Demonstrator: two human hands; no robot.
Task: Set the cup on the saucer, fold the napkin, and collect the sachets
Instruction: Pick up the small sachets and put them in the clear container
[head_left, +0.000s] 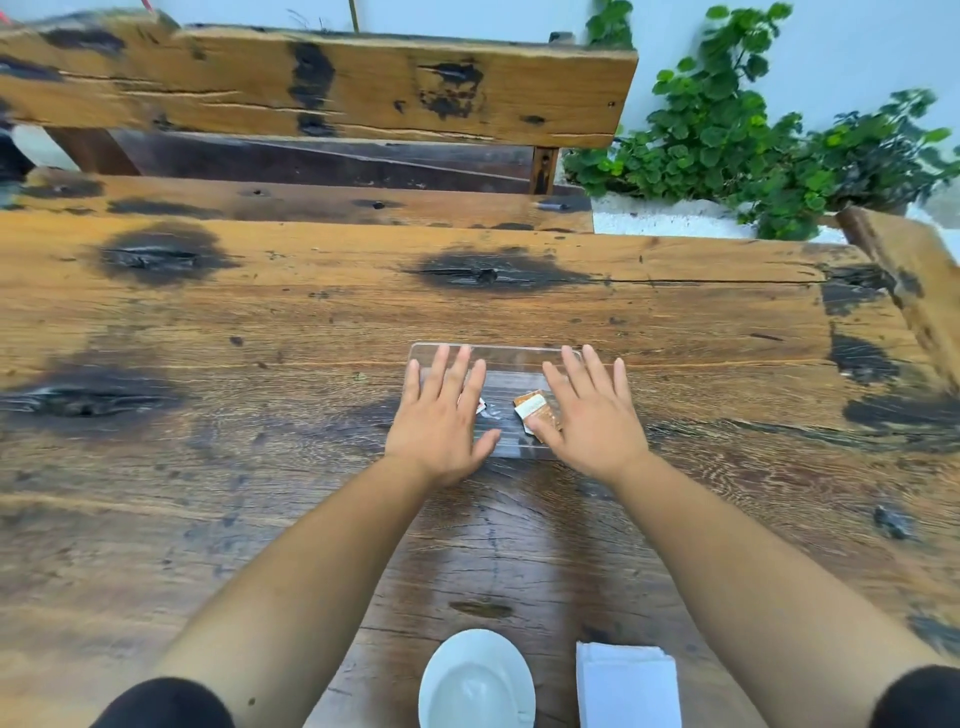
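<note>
Both hands, left hand (444, 415) and right hand (589, 415), lie flat with an open grip over a clear tray (498, 358) holding sachets (535, 408), while the cup (475, 680) and folded napkin (626, 686) sit near the table (208, 322) edge.

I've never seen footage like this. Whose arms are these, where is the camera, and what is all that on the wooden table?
No machine here: a person wears a camera on the head, looking down at their own arms. The left hand and right hand lie flat and open over a clear tray, holding nothing. Between them lie small sachets, one orange, one mostly hidden. Close to the person, on the wooden table, are a white cup on its saucer and a folded white napkin. Beyond stand a bench and green plants.
</note>
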